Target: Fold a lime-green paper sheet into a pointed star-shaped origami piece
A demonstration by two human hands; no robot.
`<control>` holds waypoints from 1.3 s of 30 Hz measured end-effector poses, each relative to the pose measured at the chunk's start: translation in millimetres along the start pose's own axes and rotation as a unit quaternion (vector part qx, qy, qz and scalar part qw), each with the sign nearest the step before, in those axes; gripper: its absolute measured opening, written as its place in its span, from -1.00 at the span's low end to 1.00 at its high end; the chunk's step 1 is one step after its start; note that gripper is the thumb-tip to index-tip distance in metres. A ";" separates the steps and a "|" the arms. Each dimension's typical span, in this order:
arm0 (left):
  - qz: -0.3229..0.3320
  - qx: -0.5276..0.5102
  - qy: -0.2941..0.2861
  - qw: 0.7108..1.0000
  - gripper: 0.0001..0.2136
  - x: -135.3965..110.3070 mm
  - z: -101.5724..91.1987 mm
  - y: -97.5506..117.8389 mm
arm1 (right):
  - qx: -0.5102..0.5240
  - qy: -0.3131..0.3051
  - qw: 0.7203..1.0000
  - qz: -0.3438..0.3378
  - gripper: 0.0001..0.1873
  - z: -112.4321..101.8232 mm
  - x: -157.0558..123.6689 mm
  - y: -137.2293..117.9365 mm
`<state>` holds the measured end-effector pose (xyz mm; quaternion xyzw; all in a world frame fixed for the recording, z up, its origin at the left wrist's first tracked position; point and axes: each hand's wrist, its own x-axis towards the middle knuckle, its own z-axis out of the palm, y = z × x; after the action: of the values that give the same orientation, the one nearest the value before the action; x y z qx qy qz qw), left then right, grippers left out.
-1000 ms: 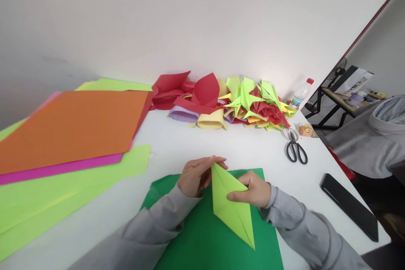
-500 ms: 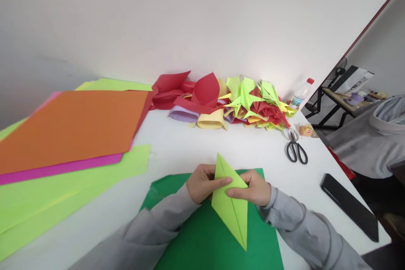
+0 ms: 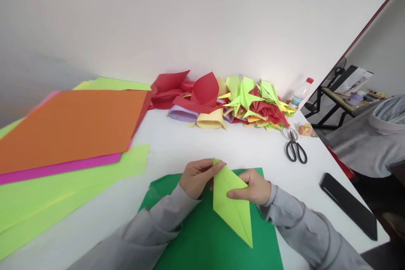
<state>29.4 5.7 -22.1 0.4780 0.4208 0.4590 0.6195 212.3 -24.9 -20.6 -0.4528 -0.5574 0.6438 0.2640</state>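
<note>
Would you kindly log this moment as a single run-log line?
left hand: pinching top tip of lime fold | right hand: gripping its right edge | beneath: green sheet | scissors: untouched, further right

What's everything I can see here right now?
folded paper: one, lime, held over green sheet
green sheet: one, dark green, under the hands
large sheets: several, orange, pink, lime, left
folded shapes: pile, red, lime, yellow, lilac, by wall
scissors: one, black, right
bottle: one, red cap, far right
flat slab: one, black, right edge
table: one, white
another person: one, grey clothing, right
left hand: one, pinching paper's top
right hand: one, gripping its right side
</note>
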 end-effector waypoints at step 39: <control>-0.070 -0.039 -0.061 0.995 -0.69 -3.5 3.9 -5.5 | -0.071 0.069 0.992 -0.080 -0.33 4.4 6.5 4.9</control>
<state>33.3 0.9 -26.5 0.4501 0.3958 0.4006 0.6930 206.3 -22.7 -27.3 -0.4682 -0.6161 0.5468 0.3197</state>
